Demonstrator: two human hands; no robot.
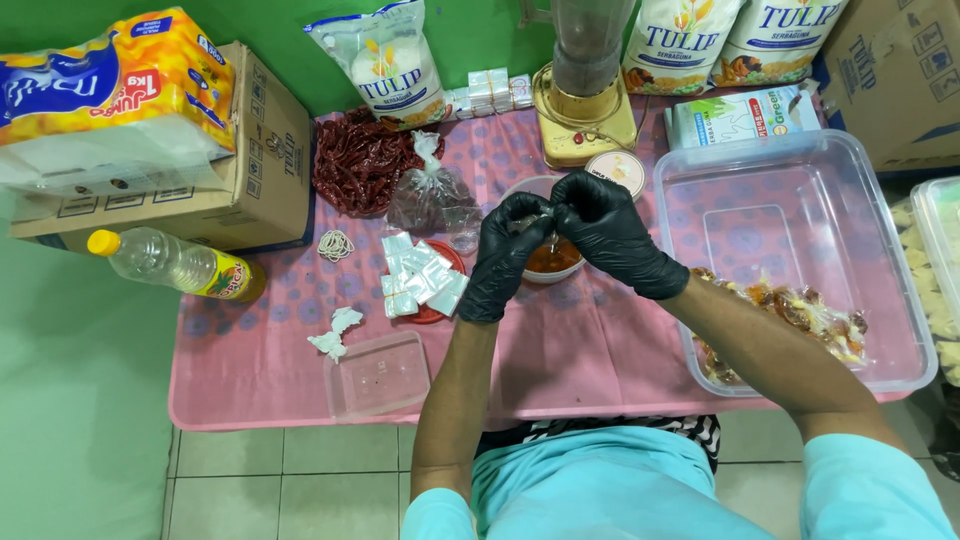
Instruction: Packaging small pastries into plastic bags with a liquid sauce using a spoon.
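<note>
Left of the work: oil bottle [180, 264] lying flat, rubber bands [335, 244], small clear sachets [420, 280] on a red lid. Centre: left hand [505, 258] and right hand [610, 232], both black-gloved, pinch shut on a small clear plastic pouch [535, 218] held just above the bowl of reddish sauce [552, 260]. Pouch judged light, limp and slippery; best gripped at its gathered neck. Right: clear tub [800, 190] with filled packets [800, 310].

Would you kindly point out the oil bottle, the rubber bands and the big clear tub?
oil bottle [165, 260]: head view, clear body.
rubber bands [335, 244]: head view, middle of pile.
big clear tub [800, 215]: head view, bare floor.
</note>
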